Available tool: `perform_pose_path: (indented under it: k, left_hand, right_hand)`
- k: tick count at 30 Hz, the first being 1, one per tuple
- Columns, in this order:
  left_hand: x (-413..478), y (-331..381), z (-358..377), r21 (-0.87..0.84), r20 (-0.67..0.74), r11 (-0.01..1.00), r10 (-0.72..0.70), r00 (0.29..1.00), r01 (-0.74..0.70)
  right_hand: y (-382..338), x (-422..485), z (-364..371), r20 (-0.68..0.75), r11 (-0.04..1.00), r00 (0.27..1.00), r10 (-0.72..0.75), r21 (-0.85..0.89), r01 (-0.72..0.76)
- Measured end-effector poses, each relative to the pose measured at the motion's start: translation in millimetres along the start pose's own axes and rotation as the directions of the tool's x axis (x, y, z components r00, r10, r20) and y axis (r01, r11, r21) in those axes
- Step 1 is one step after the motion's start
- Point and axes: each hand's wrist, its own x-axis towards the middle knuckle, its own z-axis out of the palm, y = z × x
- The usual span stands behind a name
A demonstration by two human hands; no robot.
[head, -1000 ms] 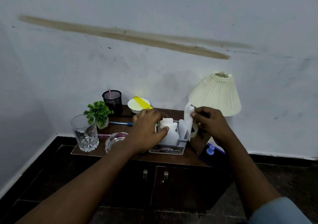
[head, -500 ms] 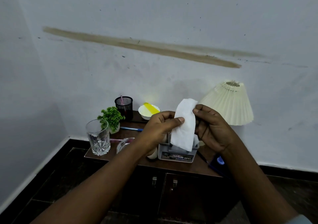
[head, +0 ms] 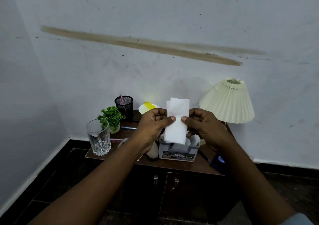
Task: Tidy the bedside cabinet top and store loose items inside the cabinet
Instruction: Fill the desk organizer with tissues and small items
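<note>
Right, both hands are up over the front of the cabinet [head: 189, 195]: left hand [head: 151, 124] and right hand [head: 203, 126] each pinch a folded white tissue [head: 177, 121] between thumb and curled fingers, one on each long edge, sheet held upright. Tissue's lower end hangs at the top of a grey holder [head: 177, 153] with more white sheets in it; can't tell if it touches them. Cabinet doors closed, two metal handles side by side. Holder sits near the front edge of the brown surface [head: 172, 165]. Pale rounded object [head: 152, 151] just left of holder, partly behind left wrist. Clear glass [head: 99, 137] upright at front-left corner. Blue-capped dark item [head: 220, 160] at right edge, unclear what. Further back: blue pen [head: 128, 128] lying flat, small green plant [head: 112, 117], black mesh cup [head: 124, 105] with a pink pen [head: 121, 99] in it, white bowl [head: 146, 106] with something yellow across it. Pleated cream lampshade [head: 227, 102] back right, against the marked white wall [head: 155, 17]
</note>
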Motion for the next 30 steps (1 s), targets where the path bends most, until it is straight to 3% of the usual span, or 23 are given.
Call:
perform_pose_path:
  k: [13,23,25,27,30]
  left_hand:
    - [2.4,-2.1,-4.8,-0.039,0.061,0.998,0.043,0.997,-0.041]
    - [1.3,-0.5,-4.6,-0.022,0.109,0.999,0.047,0.993,-0.045]
    - [-1.0,-1.2,-6.0,0.072,0.122,0.993,0.084,0.989,-0.094]
    - [-1.1,-4.9,-7.0,0.186,0.137,0.971,0.125,0.983,-0.149]
    - [0.3,-5.7,-6.9,0.176,0.144,0.965,0.169,0.975,-0.193]
  right_hand:
    - [-4.3,-3.8,-4.5,0.063,0.987,0.997,-0.038,0.157,0.027]
    - [2.3,0.1,-7.1,-0.036,0.990,0.991,-0.127,-0.069,0.125]
    - [2.5,0.0,-5.5,-0.051,0.988,0.989,-0.140,-0.075,0.136]
    - [0.4,-0.8,-2.9,-0.081,0.993,0.989,-0.120,-0.012,0.120]
    - [-0.2,0.1,-3.7,-0.022,0.985,0.999,-0.027,0.171,0.031]
